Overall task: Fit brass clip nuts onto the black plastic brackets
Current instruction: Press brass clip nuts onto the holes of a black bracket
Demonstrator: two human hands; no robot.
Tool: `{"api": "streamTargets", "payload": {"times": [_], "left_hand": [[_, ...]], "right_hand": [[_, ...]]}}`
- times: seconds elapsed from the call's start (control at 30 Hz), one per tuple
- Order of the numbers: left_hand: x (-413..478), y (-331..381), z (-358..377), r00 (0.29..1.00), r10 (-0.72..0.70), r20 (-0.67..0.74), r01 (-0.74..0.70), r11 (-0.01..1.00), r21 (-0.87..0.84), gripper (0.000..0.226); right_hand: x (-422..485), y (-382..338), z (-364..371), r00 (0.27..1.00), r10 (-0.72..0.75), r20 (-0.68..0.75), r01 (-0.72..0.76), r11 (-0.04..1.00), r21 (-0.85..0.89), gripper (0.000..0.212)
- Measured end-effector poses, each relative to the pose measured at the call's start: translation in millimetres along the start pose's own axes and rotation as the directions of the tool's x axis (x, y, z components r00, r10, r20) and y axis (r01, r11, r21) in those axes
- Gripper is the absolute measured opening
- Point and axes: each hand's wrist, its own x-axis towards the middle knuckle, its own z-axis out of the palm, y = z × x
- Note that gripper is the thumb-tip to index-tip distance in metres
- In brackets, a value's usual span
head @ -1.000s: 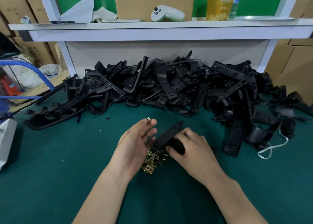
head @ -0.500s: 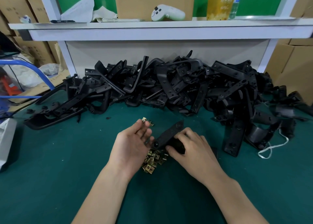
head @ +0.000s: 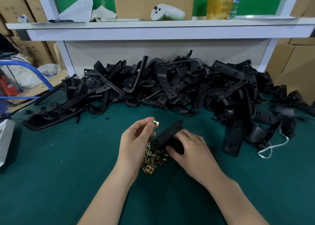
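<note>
My left hand (head: 136,139) pinches one brass clip nut (head: 156,123) between thumb and fingertips, just left of the bracket's upper end. My right hand (head: 189,148) grips a black plastic bracket (head: 167,134) by its lower part; the bracket slants up to the right, with a round hole near its top. A small heap of brass clip nuts (head: 152,158) lies on the green table between my two wrists, partly hidden by my left hand.
A long pile of black plastic brackets (head: 170,88) runs across the back of the green table (head: 51,173). A white cord (head: 272,146) lies at the right. Above is a white shelf (head: 153,27) with a game controller (head: 167,13), cardboard and a yellow bottle. Cardboard boxes stand on both sides.
My left hand has closed its fingers and turned the clip nut at its fingertips, keeping it near the bracket's upper end. My right hand and the bracket have stayed in place.
</note>
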Motion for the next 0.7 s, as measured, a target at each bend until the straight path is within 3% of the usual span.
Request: {"api": "streamTargets", "payload": {"times": [0.23,0.7], "left_hand": [[-5.7,5.0,9.0,0.996,0.08,-0.025,-0.077,0.99,0.121,0.012],[-8.9,5.6,13.5,0.999,0.036,-0.002,-0.036,0.993,0.112,0.013]], "right_hand": [[0.0,-2.3,1.2,0.999,-0.039,0.025,0.04,0.999,-0.021,0.034],[-1.1,-2.7,2.4,0.998,-0.06,0.021,0.06,0.998,-0.02,0.035]]}}
